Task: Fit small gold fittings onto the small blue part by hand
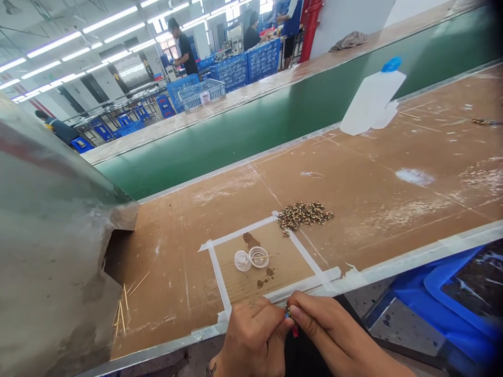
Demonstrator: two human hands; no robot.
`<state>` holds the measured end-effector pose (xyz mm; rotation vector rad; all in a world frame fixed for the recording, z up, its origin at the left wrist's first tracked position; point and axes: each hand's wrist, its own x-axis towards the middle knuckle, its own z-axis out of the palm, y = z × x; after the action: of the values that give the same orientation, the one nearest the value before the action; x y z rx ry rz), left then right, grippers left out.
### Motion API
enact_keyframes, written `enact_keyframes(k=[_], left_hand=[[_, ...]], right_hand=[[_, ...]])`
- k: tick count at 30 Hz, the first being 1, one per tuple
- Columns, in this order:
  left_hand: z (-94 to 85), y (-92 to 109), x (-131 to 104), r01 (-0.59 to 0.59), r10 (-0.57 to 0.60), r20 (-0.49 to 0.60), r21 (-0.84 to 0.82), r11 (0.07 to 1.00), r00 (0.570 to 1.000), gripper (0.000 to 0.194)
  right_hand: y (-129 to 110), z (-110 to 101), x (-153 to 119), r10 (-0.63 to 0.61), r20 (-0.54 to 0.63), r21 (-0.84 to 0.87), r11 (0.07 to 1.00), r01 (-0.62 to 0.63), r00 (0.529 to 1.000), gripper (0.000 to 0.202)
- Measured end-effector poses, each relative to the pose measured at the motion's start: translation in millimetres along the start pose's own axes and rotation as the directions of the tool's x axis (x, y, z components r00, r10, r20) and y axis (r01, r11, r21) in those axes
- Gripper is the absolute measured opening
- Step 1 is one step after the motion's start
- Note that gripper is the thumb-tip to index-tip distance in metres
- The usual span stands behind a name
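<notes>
My left hand (254, 335) and my right hand (326, 325) meet just off the table's front edge, fingertips pinched together. Between them is a small dark-and-gold piece (288, 312) with bits of blue and red showing; fingers cover most of it, and its kind is unclear. Beyond my hands lies a taped cardboard sheet (236, 285). On it are a small clear plastic cup (259, 266) with a thin wooden stick (272, 255) across it, and a clear round lid (242, 261) beside it. A pile of small dark-and-gold pieces (304, 214) lies at the sheet's far right corner.
A white jug with a blue cap (371, 99) stands at the back right, by a green conveyor belt (251, 128). Several wooden sticks (124, 298) lie left, near a large grey metal housing (51, 235). A blue stool (428, 293) is at right. People work farther back.
</notes>
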<state>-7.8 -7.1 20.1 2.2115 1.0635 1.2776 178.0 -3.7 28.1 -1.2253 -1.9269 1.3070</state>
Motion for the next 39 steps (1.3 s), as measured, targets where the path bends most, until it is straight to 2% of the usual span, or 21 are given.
enact_keyframes(k=[6, 12, 20, 23, 26, 28, 29, 30, 32, 33, 34, 35, 37, 39], left_hand=[[2.7, 1, 5, -0.025, 0.025, -0.004, 0.026, 0.999, 1.0, 0.03], [2.2, 2, 7, 0.019, -0.019, 0.012, 0.001, 1.0, 1.0, 0.027], [1.0, 5, 6, 0.044, -0.044, 0.0, 0.042, 0.998, 0.999, 0.027], [-0.3, 5, 5, 0.072, -0.074, 0.034, 0.051, 0.996, 0.997, 0.027], [-6.0, 5, 6, 0.15, -0.144, 0.112, -0.05, 0.987, 0.983, 0.028], [-11.2, 6, 8, 0.283, -0.248, 0.199, -0.172, 0.943, 0.948, 0.029], [-13.7, 6, 9, 0.385, -0.323, 0.261, -0.235, 0.893, 0.91, 0.029], [-16.0, 7, 9, 0.5, -0.404, 0.329, -0.295, 0.814, 0.853, 0.03], [-19.7, 9, 10, 0.702, -0.536, 0.459, -0.379, 0.603, 0.708, 0.037], [-21.2, 10, 10, 0.763, -0.571, 0.506, -0.408, 0.502, 0.646, 0.043], [-22.4, 11, 10, 0.795, -0.586, 0.538, -0.44, 0.418, 0.606, 0.051], [-23.3, 12, 10, 0.804, -0.584, 0.557, -0.473, 0.361, 0.59, 0.057], [-24.0, 13, 10, 0.799, -0.56, 0.583, -0.526, 0.292, 0.589, 0.064], [-23.1, 12, 9, 0.788, -0.53, 0.606, -0.571, 0.229, 0.593, 0.065]], right_hand=[[-7, -6, 2, 0.026, 0.072, -0.024, 0.999, -0.024, 0.997, 0.051], [-2, -3, -1, -0.004, 0.025, 0.002, 1.0, 0.004, 1.0, 0.047], [-5, -3, 2, 0.008, 0.053, 0.011, 1.0, -0.009, 0.999, 0.045], [-3, -5, 2, 0.013, 0.07, 0.004, 1.0, -0.014, 0.997, 0.046], [-8, -12, 2, 0.026, 0.095, -0.039, 0.999, -0.023, 0.995, 0.05], [-16, -18, 4, 0.06, 0.086, -0.021, 0.998, -0.058, 0.994, 0.053], [-20, -20, 5, 0.078, 0.089, 0.013, 0.997, -0.08, 0.993, 0.054], [-23, -21, 7, 0.092, 0.097, 0.066, 0.993, -0.099, 0.991, 0.056], [-26, -22, 10, 0.119, 0.146, 0.222, 0.964, -0.15, 0.982, 0.058], [-25, -21, 12, 0.147, 0.192, 0.318, 0.926, -0.203, 0.97, 0.059], [-24, -19, 13, 0.183, 0.246, 0.413, 0.868, -0.274, 0.952, 0.059], [-21, -16, 14, 0.222, 0.296, 0.489, 0.8, -0.346, 0.929, 0.06], [-18, -12, 16, 0.269, 0.369, 0.573, 0.688, -0.446, 0.89, 0.059], [-17, -9, 17, 0.274, 0.389, 0.598, 0.651, -0.467, 0.88, 0.058]])
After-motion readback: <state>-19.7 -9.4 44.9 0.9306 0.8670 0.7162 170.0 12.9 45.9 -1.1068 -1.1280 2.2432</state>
